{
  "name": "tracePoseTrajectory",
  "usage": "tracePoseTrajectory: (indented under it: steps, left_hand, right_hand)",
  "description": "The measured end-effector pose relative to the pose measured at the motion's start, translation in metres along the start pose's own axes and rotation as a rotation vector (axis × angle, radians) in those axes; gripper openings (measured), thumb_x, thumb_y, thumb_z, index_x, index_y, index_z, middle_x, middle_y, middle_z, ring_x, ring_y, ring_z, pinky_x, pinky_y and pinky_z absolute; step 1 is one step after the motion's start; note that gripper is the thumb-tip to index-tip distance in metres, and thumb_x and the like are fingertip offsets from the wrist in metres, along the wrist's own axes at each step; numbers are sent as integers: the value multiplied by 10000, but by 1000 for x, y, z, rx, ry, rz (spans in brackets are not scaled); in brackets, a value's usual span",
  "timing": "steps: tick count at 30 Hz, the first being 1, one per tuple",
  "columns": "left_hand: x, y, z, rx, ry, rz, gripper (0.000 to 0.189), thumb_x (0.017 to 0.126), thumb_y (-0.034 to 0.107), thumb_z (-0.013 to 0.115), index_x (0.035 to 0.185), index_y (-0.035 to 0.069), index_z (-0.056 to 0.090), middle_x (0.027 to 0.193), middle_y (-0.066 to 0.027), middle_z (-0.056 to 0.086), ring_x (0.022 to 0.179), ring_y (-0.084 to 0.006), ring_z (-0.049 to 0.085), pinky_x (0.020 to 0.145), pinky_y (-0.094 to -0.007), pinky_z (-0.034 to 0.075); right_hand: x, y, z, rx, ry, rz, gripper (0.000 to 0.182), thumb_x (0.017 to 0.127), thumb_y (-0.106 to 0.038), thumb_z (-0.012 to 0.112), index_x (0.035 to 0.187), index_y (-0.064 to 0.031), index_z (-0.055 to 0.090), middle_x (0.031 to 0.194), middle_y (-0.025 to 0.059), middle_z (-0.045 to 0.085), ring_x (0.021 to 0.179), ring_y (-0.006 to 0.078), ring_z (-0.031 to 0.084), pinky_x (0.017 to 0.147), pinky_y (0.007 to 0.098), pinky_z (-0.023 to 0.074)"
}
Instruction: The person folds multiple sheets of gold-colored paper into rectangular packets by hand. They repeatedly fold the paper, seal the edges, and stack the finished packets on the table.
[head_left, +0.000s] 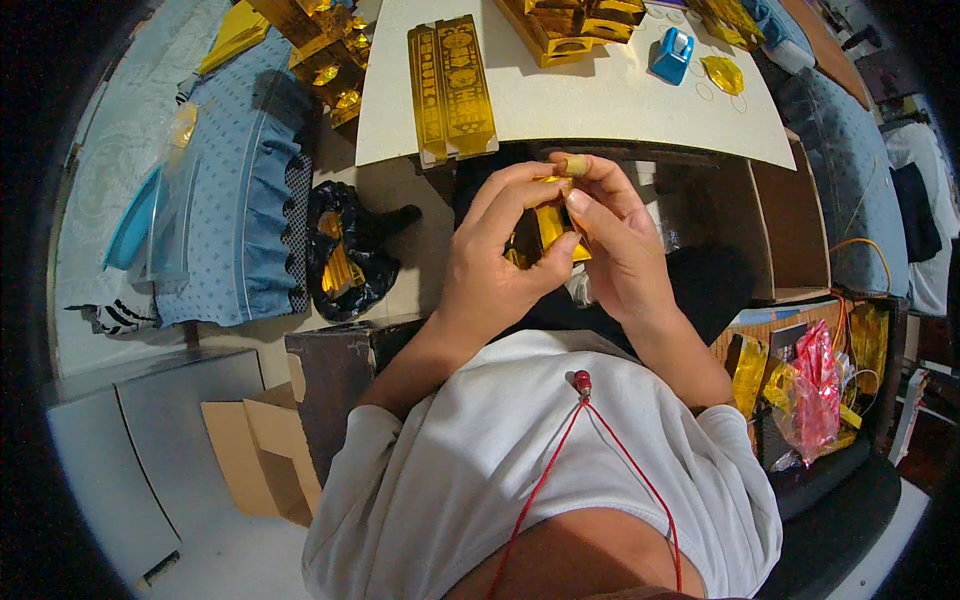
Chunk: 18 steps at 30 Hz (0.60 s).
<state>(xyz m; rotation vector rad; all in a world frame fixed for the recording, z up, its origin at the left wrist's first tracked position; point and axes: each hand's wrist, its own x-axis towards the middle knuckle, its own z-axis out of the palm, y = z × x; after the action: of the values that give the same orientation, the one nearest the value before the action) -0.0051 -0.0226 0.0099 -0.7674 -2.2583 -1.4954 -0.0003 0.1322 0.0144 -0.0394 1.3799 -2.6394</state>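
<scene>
Both hands meet just short of the white table's (615, 105) front edge, around a small folded piece of shiny gold paper (553, 229). My left hand (502, 240) pinches it from the left, with the thumb low on its face and the fingers along the top. On the other side my right hand (619, 240) grips its right edge between thumb and fingers. A yellowish band (574, 166) wraps one fingertip at the top. The fingers hide much of the paper. Beyond them, a flat stack of printed gold paper (454, 86) lies on the table.
Folded gold paper pieces (577, 30) sit at the table's back, left of a blue tape dispenser (671, 56). A black plastic bag (352, 255) holds gold strips at left. Cardboard boxes stand at lower left (262, 442) and under the table's right (795, 225). Pink plastic packaging (817, 397) lies at right.
</scene>
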Motion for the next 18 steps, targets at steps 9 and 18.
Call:
tracePoseTrajectory:
  steps: [9, 18]
  left_hand:
    - [-14, -3, 13, -114, -143, -249, 914, 656, 205, 926, 1397, 31, 421, 1331, -140, 545, 1234, -242, 558, 1069, -377, 431]
    - [-11, 4, 26, -53, -185, -185, 868, 647, 136, 922, 1367, 21, 450, 1304, -141, 563, 1203, -246, 588, 1053, -363, 455]
  right_hand:
    - [-3, -9, -13, -87, 40, -7, 305, 888, -39, 648, 1171, -20, 535, 1180, 88, 631, 1037, 135, 620, 905, 284, 526]
    - [-11, -21, -34, -156, -55, -22, 272, 901, -14, 566, 1166, -42, 512, 1302, 152, 595, 1128, 169, 601, 991, 321, 502]
